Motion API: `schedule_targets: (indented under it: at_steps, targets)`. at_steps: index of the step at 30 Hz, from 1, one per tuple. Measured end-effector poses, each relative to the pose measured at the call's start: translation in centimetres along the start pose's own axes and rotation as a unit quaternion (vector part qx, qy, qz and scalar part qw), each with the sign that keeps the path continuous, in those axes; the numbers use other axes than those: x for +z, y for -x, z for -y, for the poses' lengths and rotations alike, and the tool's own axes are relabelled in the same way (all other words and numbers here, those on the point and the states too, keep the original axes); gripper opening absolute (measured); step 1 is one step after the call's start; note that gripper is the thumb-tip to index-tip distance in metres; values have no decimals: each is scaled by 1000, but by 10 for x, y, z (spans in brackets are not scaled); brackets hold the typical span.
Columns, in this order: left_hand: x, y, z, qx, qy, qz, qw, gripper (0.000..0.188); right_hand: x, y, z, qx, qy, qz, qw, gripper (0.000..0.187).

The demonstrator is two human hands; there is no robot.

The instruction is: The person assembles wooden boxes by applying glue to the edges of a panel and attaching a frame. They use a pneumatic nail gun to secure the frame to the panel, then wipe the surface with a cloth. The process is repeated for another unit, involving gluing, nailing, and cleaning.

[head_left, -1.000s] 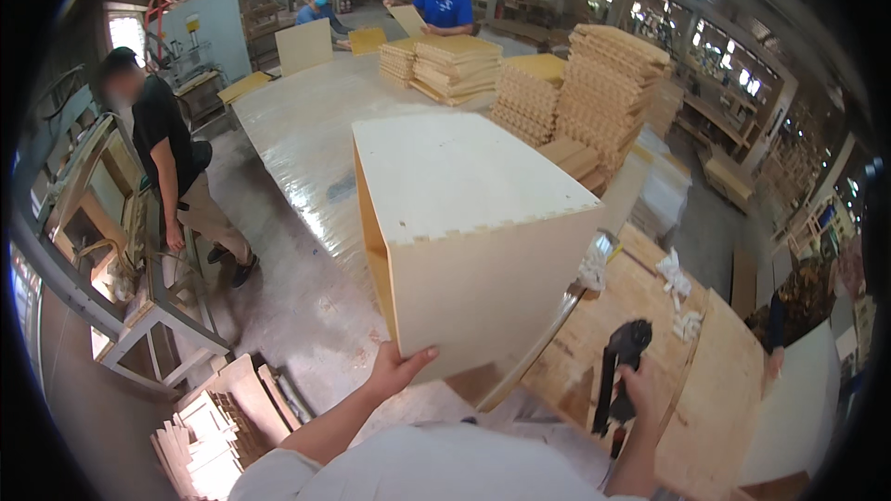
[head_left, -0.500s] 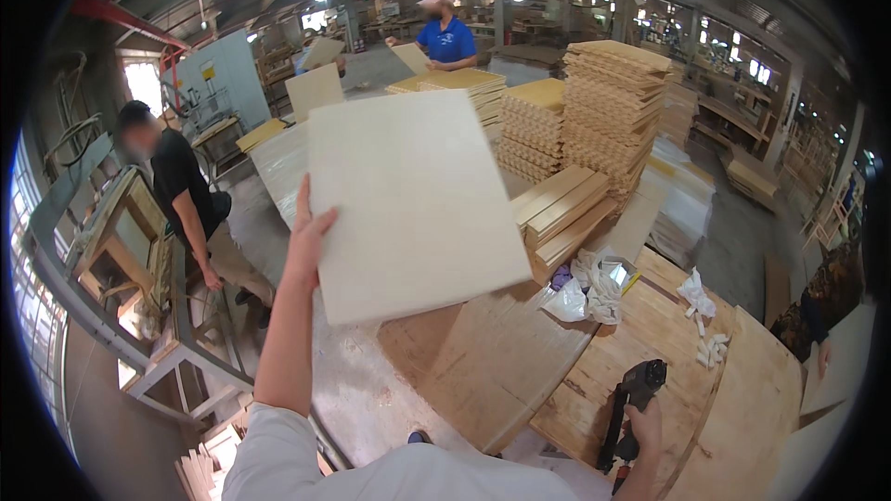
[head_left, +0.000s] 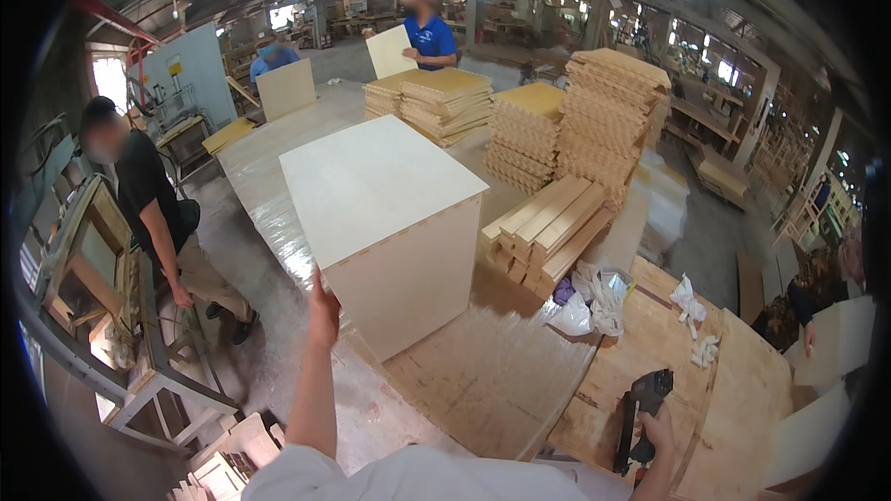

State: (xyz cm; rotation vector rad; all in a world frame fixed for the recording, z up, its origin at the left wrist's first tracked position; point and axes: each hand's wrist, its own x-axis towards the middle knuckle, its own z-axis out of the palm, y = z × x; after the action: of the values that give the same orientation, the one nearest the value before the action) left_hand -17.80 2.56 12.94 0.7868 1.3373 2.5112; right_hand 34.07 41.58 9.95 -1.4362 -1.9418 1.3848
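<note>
A white wooden box (head_left: pixel 408 278) with pale seams along its edges stands on the plywood-topped table in front of me. My left hand (head_left: pixel 324 313) is at its near left side, gripping the edge; part of the fingers is hidden. To the right, my right hand (head_left: pixel 657 434) is closed round the handle of a black nail gun (head_left: pixel 641 413), which it holds low over the wooden bench. Its lower end runs out behind my hand.
Bundled slats (head_left: pixel 548 227) lie right of the box, before tall panel stacks (head_left: pixel 608 121). Plastic bags (head_left: pixel 594 301) and small white pieces (head_left: pixel 705 351) lie on the bench (head_left: pixel 594 399). One person (head_left: pixel 148 195) stands left, another in blue (head_left: pixel 429 37) holds a panel; others work nearby.
The box has turned and come down, so its top and another side now show. My left hand has dropped lower along its side. The nail gun has shifted slightly right.
</note>
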Motion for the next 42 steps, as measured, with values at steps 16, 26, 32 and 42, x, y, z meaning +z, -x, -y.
schedule_targets:
  at_steps: [16,26,32,42]
  targets:
    - [111,92,14,-51,-283,-91,953,22,-13,-14,-7,18,-57,55,997,38]
    - [176,92,-113,-112,-151,-176,966,42,-18,-16,-16,7,-52,73,996,31]
    - [132,42,-83,-257,-31,-196,946,37,-28,6,48,-13,-59,105,993,32]
    - [95,25,-54,-270,50,-69,959,43,-54,86,291,-161,-13,232,959,43]
